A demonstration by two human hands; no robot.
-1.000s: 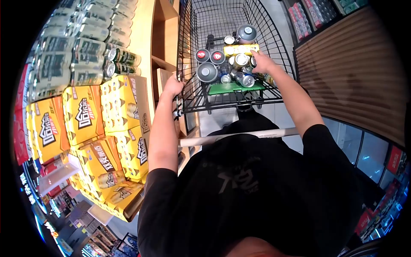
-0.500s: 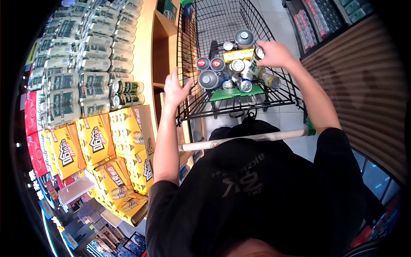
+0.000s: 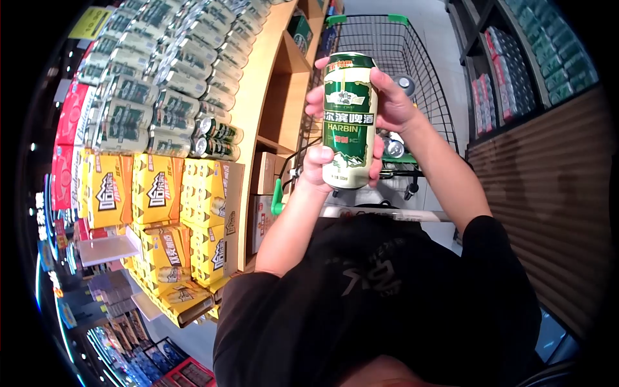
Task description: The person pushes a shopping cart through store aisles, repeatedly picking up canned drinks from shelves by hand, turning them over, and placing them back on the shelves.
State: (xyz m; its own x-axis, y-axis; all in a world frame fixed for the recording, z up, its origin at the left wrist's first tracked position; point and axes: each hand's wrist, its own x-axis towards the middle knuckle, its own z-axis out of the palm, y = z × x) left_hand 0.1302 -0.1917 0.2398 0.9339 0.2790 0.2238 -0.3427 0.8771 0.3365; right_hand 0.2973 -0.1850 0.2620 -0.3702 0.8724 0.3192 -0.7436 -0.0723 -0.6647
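A tall green and cream beer can (image 3: 349,122) with "HARBIN" on its label stands upright between my two hands, its label facing me. My left hand (image 3: 317,169) wraps its lower part, the thumb across the front near the base. Higher up on the right side, my right hand (image 3: 394,103) grips the can, with fingertips showing at its left edge. Behind the can is the black wire shopping cart (image 3: 429,71). Some cans (image 3: 394,148) lie in the cart, mostly hidden by my hands and the can.
On the left, packs of beer cans (image 3: 126,116) are stacked high, with yellow beer cartons (image 3: 106,190) below them. A wooden shelf unit (image 3: 284,84) stands beside the cart. More drinks fill the dark shelves (image 3: 477,51) at the right, above a ribbed brown panel (image 3: 529,213).
My right hand has lifted a can from the cart and brought it up towards me. My left hand, empty before, now holds it too. The view has shifted.
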